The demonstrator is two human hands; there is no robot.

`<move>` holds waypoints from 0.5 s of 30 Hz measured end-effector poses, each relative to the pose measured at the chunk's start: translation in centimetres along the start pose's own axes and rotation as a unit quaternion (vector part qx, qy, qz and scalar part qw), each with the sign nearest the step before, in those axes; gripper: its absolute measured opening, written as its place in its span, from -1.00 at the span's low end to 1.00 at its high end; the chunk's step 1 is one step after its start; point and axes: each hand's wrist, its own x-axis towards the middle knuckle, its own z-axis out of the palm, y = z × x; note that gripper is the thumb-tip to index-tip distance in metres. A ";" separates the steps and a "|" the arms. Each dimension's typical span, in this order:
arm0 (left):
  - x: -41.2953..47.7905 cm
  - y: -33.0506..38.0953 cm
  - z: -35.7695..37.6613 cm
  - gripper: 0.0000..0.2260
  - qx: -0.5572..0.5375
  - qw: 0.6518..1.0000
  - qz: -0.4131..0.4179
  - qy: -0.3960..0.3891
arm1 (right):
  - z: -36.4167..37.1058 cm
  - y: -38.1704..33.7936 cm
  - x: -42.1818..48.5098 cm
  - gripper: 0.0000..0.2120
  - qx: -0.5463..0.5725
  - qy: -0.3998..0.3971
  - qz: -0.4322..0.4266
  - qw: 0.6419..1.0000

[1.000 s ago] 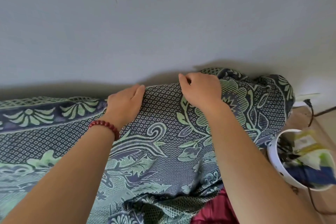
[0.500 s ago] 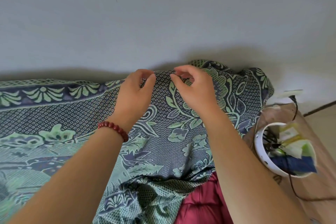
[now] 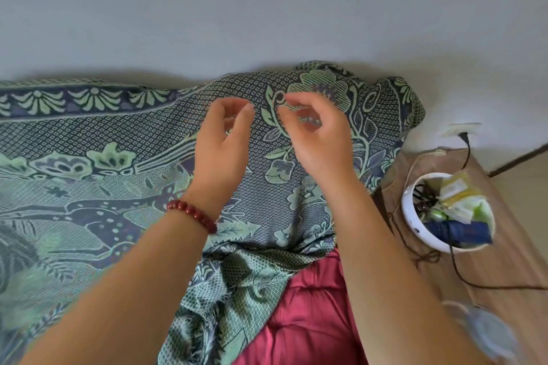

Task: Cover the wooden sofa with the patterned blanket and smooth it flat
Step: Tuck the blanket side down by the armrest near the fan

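Draping looks mostly done, with smoothing in hand. The patterned blanket (image 3: 118, 157) lies under and beyond the fingers (image 3: 243, 118), its long axis running left to right along the wall (image 3: 267, 9). The left hand (image 3: 222, 145) and right hand (image 3: 317, 142) hover, loosely curled, pinching nothing. Next, probably, the bunched fold nearer than the fingers needs drawing over the red cushion (image 3: 308, 320).

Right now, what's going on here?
A person is spreading a patterned blanket over a sofa against the wall. The left hand and right hand hover just above it near the top edge, fingers loosely curled and apparently gripping nothing. The blanket's lower right part is bunched, leaving a red cushion uncovered.
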 end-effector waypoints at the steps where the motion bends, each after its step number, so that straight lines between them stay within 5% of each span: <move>1: -0.9 0.2 0.2 -0.95 -0.005 1.000 -0.001 -0.011 | -0.5 0.0 -0.9 -0.83 -0.002 0.002 0.005 1.000; 15: -17.3 -1.8 -6.9 -0.86 -0.050 0.993 0.009 -0.103 | -2.8 -1.0 -19.1 -0.90 0.003 0.062 0.012 0.998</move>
